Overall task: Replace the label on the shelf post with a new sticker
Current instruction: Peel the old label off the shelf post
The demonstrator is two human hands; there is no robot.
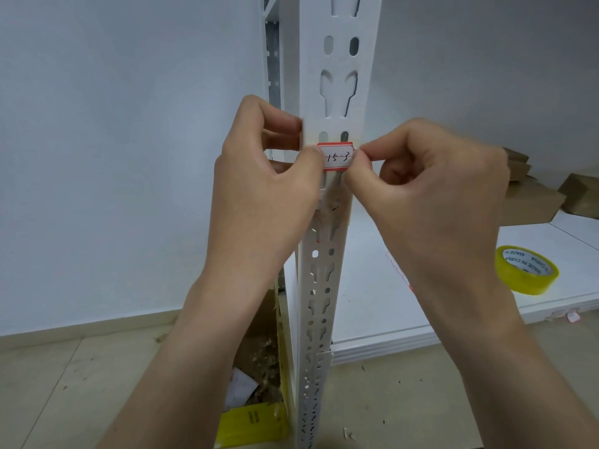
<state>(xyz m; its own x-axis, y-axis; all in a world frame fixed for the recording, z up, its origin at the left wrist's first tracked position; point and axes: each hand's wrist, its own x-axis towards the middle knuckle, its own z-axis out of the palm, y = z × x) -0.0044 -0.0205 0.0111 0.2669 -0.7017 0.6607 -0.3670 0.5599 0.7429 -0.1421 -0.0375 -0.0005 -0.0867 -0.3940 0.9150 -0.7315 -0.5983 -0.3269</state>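
Sticker (335,157): white with a red border, handwritten "15-3", lying flat against the front face of the white slotted post (337,92), about mid-height in view, just under a pair of oval slots.

Left hand (259,176): thumb tip on the sticker's left end, other fingers curled around the post's left edge; a pinch on the post with the sticker end under the thumb.

Right hand (431,189): thumb and forefinger closed together on the sticker's right end at the post's right edge; remaining fingers curled into the palm.

Sticker thus spans between the two thumbs, writing uncovered. Below it on the post, a patch of brownish residue (330,205).

Tape roll (525,268), yellow, lies on the white shelf (372,303) to the right, well apart from the hands.
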